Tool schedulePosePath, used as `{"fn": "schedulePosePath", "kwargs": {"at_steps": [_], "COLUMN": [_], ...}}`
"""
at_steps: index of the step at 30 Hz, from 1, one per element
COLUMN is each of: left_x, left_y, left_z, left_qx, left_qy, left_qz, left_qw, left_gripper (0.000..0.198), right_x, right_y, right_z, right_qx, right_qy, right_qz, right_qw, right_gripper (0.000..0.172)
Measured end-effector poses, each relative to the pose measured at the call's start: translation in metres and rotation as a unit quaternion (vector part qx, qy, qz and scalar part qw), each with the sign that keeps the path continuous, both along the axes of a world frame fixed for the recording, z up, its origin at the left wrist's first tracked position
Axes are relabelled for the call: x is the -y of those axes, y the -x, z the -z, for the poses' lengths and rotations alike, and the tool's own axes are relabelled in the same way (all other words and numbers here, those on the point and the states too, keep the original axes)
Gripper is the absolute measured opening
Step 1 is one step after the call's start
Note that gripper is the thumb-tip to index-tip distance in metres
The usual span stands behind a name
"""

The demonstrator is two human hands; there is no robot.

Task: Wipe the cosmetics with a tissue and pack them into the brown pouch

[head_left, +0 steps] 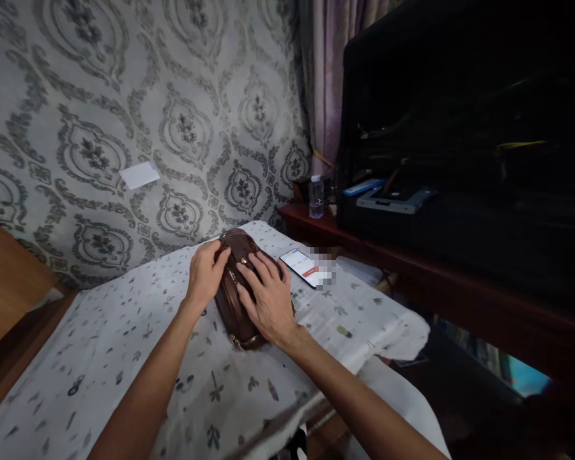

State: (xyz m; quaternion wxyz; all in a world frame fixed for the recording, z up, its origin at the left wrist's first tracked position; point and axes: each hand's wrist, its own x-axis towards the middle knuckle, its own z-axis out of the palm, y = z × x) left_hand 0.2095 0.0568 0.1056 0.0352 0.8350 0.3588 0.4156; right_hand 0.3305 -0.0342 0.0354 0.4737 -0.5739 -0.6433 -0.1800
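A dark brown leather-like bag (pixel 239 319) with gold-coloured zips and small metal fittings lies on the patterned white cloth (pixel 172 396). My left hand (pixel 206 271) is at the bag's far left edge, its thumb and fingers closed on the edge there; the fingertips are partly hidden. Flat across the top of the bag rests my right hand (pixel 271 303), fingers spread and touching the leather. Just right of the bag lies a phone (pixel 299 266) with a lit white screen and a red button, partly pixelated.
A dark red shelf (pixel 306 220) on the right carries a clear water bottle (pixel 316 198) and a large black cabinet-like object (pixel 460 255). Patterned wallpaper with a white paper (pixel 140 175) stands behind the cloth. A wooden board (pixel 9 281) borders the left side.
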Motion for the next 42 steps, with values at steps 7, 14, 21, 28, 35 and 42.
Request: {"fn": "schedulePosePath", "kwargs": {"at_steps": [7, 14, 21, 28, 35, 42], "left_x": [-0.009, -0.01, -0.007, -0.008, -0.007, -0.007], "left_y": [-0.01, -0.009, -0.006, -0.006, -0.003, 0.0], "left_z": [0.024, 0.025, 0.025, 0.022, 0.017, 0.014], "left_qx": [0.175, 0.189, 0.186, 0.173, 0.176, 0.234], "left_qy": [0.064, 0.102, 0.097, 0.082, 0.076, 0.163], "left_qz": [0.038, 0.051, 0.056, 0.054, 0.052, 0.067], "left_qw": [0.982, 0.975, 0.976, 0.98, 0.98, 0.956], "left_gripper": [0.022, 0.023, 0.024, 0.026, 0.028, 0.026], "right_x": [-0.009, -0.013, -0.006, -0.016, -0.016, -0.014], "right_y": [-0.003, -0.003, -0.009, 0.006, 0.009, 0.007], "right_z": [0.008, 0.008, -0.008, -0.014, -0.013, -0.01], "right_qx": [0.042, 0.047, -0.007, 0.054, 0.038, 0.035], "right_qy": [-0.022, -0.03, 0.001, 0.026, 0.022, 0.014], "right_qz": [0.026, 0.031, -0.003, 0.044, 0.043, 0.035], "right_qw": [0.999, 0.998, 1.0, 0.997, 0.998, 0.999], "right_gripper": [0.035, 0.034, 0.035, 0.031, 0.029, 0.031]}}
